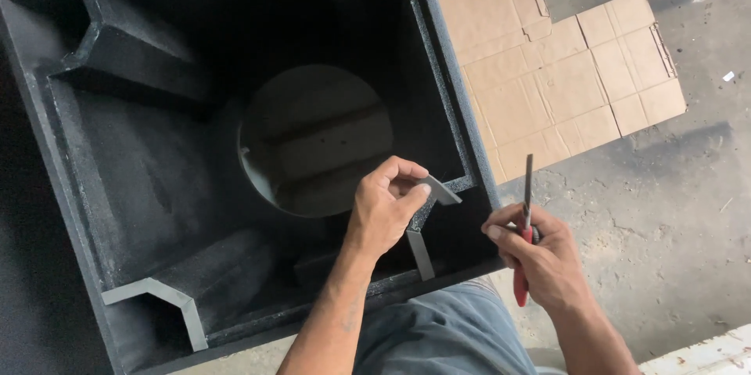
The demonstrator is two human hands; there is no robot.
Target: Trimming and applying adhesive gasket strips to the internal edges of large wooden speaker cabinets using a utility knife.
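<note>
Grey concrete floor (673, 187), dusty, with flattened brown cardboard (547, 70) spread at far right

Large black textured speaker cabinet (70, 187) open toward the camera, filling left and centre; round cutout (317, 140) in its back panel, slanted inner panels on the left, grey-edged angled brace (168, 301) at near left corner

Left hand (383, 207) inside the near right corner of the cabinet, fingers closed together on a grey-edged corner brace (426, 215), thumb and forefinger pinching its upper end; brace standing touching the cabinet's near right wall, lower leg running down toward the near rim

Right hand (540, 254) outside the cabinet, just right of its near right corner, above the floor; fingers wrapped tight around a red-handled tool (524, 242), dark slim blade pointing up and away, red handle end showing below the palm

Grey trouser knee (446, 328) at near centre, between both forearms; pale board edge (704, 355) at near right corner

1 small white scrap (728, 76) on the floor at far right
</note>
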